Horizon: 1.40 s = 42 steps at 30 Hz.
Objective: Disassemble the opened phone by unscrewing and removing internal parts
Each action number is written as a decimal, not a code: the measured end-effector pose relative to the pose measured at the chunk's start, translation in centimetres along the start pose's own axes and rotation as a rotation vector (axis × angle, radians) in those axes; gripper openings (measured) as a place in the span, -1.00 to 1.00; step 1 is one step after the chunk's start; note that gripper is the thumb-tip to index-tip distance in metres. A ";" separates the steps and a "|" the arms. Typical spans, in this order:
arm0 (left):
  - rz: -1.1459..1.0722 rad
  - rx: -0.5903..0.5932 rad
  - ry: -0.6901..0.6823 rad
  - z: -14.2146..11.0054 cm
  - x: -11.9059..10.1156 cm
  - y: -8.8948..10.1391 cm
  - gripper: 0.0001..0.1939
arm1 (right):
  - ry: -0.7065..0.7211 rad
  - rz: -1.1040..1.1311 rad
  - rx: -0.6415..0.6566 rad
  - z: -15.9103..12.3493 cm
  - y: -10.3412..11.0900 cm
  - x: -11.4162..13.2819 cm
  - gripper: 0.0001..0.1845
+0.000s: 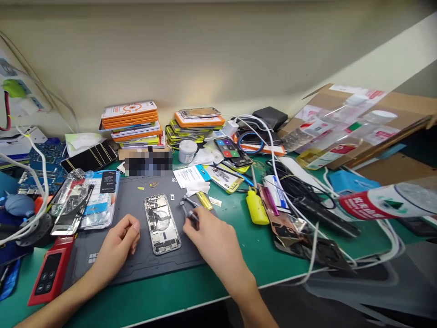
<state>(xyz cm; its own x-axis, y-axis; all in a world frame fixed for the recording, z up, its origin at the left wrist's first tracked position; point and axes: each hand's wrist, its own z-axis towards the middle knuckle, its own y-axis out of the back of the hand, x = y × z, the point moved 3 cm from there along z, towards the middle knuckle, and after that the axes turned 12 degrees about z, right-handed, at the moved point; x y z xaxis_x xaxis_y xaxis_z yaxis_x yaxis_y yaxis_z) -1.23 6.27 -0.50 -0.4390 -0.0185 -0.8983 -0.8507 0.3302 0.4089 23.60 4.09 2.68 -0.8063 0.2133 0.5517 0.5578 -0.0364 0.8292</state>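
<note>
My left hand (120, 241) rests on the dark mat (136, 269) with its fingers curled in; nothing shows in them. Right of it lies an opened phone (162, 224), back off, its inner parts and a round coil area exposed. My right hand (213, 234) is at the mat's right side, thumb and fingers closed round a slim grey screwdriver (184, 209). Another similar tool lies close by, partly hidden by the fingers. A small SIM tray (172, 197) sits above the phone's top right corner. Tiny yellowish pieces (154, 184) lie farther up the mat.
A yellow bottle (256, 207) stands to the right, near tangled cables and phone parts. Stacked orange boxes (129, 116) and a white tub (187, 151) line the back. At left are a red device (51, 271) and packaged parts (100, 200). A plastic bottle (385, 201) juts in from the right.
</note>
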 end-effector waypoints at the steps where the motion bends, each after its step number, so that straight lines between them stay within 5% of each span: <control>1: 0.005 0.003 0.005 -0.1 0.1 0.0 -0.52 | -0.001 -0.025 -0.021 0.2 0.2 -0.4 -0.88; 11: 0.226 0.058 0.029 -0.6 0.8 0.3 -0.52 | 0.254 -0.171 -0.242 1.7 0.4 -3.1 -0.86; 15: 0.233 0.052 -0.015 -0.5 -0.2 0.0 -0.58 | 0.122 -0.215 -0.204 1.4 0.4 -3.0 -0.69; 20: 0.180 0.043 -0.051 -0.2 -0.7 -0.3 -0.62 | -0.034 -0.224 -0.216 1.2 0.9 -2.8 -0.71; 26: 0.152 0.029 -0.107 0.1 -1.1 -0.5 -0.65 | -0.086 -0.162 -0.278 0.8 1.5 -5.6 -0.71; 32: 0.200 0.023 -0.130 -0.2 -1.1 -0.6 -0.61 | -0.001 -0.087 -0.323 0.4 1.2 -8.2 -0.59; 42: 0.322 0.057 -0.121 -0.6 -1.7 -0.8 -0.61 | 0.213 -0.053 -0.409 -1.0 0.6 -9.2 -0.45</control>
<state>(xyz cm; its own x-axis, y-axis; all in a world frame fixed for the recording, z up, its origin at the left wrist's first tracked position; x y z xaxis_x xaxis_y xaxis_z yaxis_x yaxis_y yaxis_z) -0.02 5.53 0.76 -0.6420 0.2060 -0.7385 -0.6549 0.3535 0.6680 31.11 1.14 -1.83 -0.8777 0.0217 0.4786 0.4259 -0.4223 0.8002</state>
